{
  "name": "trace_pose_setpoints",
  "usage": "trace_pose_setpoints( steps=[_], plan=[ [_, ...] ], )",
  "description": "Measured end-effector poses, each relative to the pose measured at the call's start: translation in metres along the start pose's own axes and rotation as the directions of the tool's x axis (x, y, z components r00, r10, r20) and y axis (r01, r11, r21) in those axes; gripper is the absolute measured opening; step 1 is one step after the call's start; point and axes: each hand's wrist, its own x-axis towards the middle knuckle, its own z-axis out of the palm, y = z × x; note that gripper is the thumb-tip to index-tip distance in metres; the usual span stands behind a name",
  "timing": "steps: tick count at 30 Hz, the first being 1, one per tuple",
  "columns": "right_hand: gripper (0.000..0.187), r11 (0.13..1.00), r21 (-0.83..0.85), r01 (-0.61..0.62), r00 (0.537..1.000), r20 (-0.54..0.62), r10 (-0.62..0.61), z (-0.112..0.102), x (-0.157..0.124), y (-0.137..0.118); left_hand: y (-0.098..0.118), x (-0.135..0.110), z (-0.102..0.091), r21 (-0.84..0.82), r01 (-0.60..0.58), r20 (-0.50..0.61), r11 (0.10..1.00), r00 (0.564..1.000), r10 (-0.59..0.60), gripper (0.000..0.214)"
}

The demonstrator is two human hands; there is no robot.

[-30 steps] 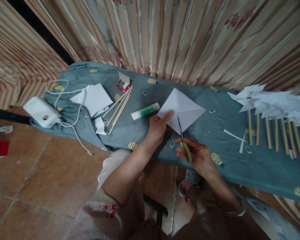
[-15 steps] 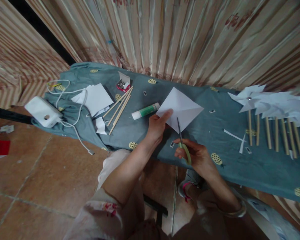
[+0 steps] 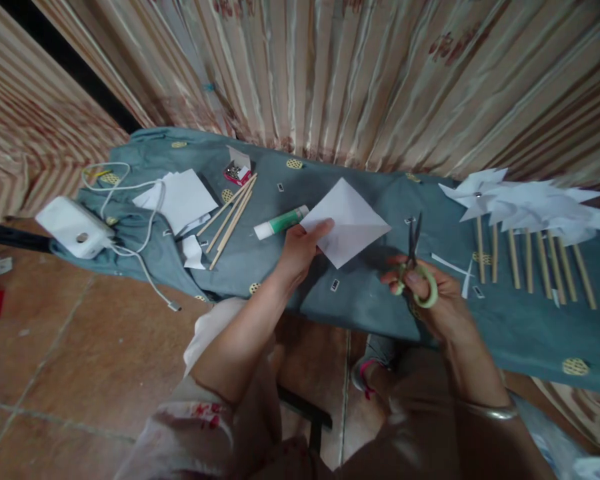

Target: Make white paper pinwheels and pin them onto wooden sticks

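Note:
My left hand pinches the left corner of a square white sheet of paper, its thumb on top. Faint crease lines run across the sheet, which is turned like a diamond. To the right and apart from the paper, my right hand grips scissors with pale green handles. Their dark blades point away from me and stand slightly parted. A green and white glue stick lies close beside my left hand.
Several wooden sticks, a small red box of pins, stacked white paper and a white power bank with its cable lie left. Several paper pinwheels on sticks and paper strips lie right. A striped curtain hangs behind.
My right hand has drawn the scissors away from the paper to the right, and their blades have parted. My left hand still holds the sheet. The whole view has shifted slightly.

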Motion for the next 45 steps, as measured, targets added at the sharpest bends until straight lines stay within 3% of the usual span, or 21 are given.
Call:
trace_pose_setpoints(
  steps=[3,7,14,17,22,28,32,36,41,45],
  plan=[
    [0.041,0.994,0.1,0.049,0.992,-0.123,-0.036,0.0,0.007,0.001,-0.009,-0.003,0.003,0.121,0.046,0.094,0.992,0.994,-0.058,0.026],
    [0.039,0.994,0.081,0.071,0.974,-0.222,-0.051,-0.001,0.014,0.003,-0.017,-0.008,0.007,0.238,0.063,0.182,0.969,0.977,-0.108,0.024],
    [0.04,0.999,0.021,0.034,0.986,-0.163,-0.03,0.008,0.011,0.0,-0.021,-0.012,0.01,0.298,0.076,0.251,0.952,0.955,-0.155,0.023],
    [0.038,0.997,0.055,0.05,0.977,-0.211,-0.038,0.015,0.01,-0.001,-0.017,-0.014,0.014,0.209,0.131,0.244,0.969,0.953,-0.182,0.033],
    [0.032,0.975,0.173,0.142,0.926,-0.373,-0.068,0.025,0.015,0.0,-0.014,-0.024,0.023,-0.024,0.28,0.357,0.96,0.899,-0.253,0.054],
    [0.036,0.948,0.239,0.208,0.903,-0.42,-0.092,0.032,0.023,-0.002,-0.034,-0.033,0.03,0.016,0.26,0.327,0.965,0.911,-0.251,0.05],
    [0.035,0.963,0.174,0.205,0.908,-0.4,-0.121,0.037,0.025,-0.001,-0.04,-0.031,0.033,0.025,0.204,0.19,0.979,0.96,-0.205,0.044],
    [0.035,0.971,0.161,0.177,0.919,-0.38,-0.105,0.041,0.024,0.0,-0.038,-0.026,0.03,0.025,0.161,0.097,0.987,0.982,-0.163,0.035],
    [0.037,0.991,0.085,0.106,0.961,-0.263,-0.08,0.043,0.016,0.0,-0.034,-0.016,0.024,0.111,0.041,0.014,0.993,0.999,-0.043,0.023],
    [0.045,0.998,0.062,-0.01,0.996,-0.088,0.016,0.044,0.002,0.002,-0.025,-0.005,0.018,0.156,-0.075,-0.061,0.985,0.994,0.086,0.018]
  ],
)
